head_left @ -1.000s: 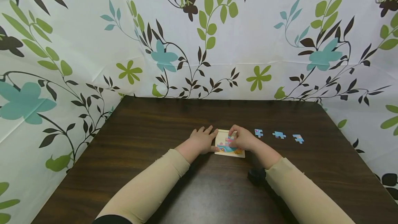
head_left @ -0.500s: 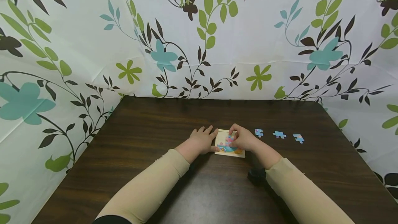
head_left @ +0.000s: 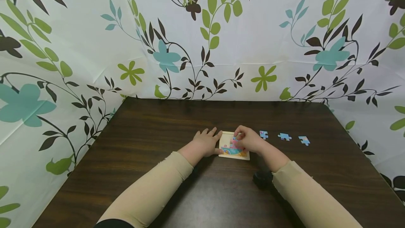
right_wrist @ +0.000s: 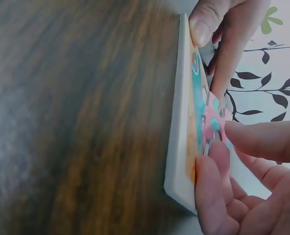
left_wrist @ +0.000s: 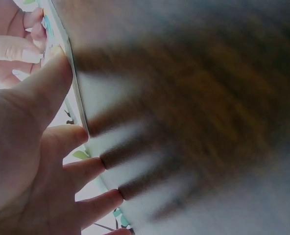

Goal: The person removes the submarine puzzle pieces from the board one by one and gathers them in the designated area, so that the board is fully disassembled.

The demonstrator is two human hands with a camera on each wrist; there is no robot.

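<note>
A small light-wood puzzle board (head_left: 225, 138) lies on the dark table, its lower part covered by a blue and orange picture. My left hand (head_left: 206, 143) rests at its left side, fingers spread on the table and thumb over the board's edge. In the left wrist view, that thumb (left_wrist: 57, 76) presses on the rim. Over the right part of the board, my right hand (head_left: 251, 141) pinches a pink and blue puzzle piece (right_wrist: 215, 121) between thumb and fingers. The piece is tilted up from the picture in the right wrist view, and the fingers partly hide it.
To the right of the board, three loose blue puzzle pieces lie in a row: a near one (head_left: 263, 134), a middle one (head_left: 284, 137) and a far one (head_left: 304, 140). A black object (head_left: 262, 179) sits below my right wrist. A patterned cloth (head_left: 202, 80) hangs behind the table.
My right hand has shifted slightly to the right over the board, its fingers changing position a little around the piece. My left hand and the loose pieces stay put.
</note>
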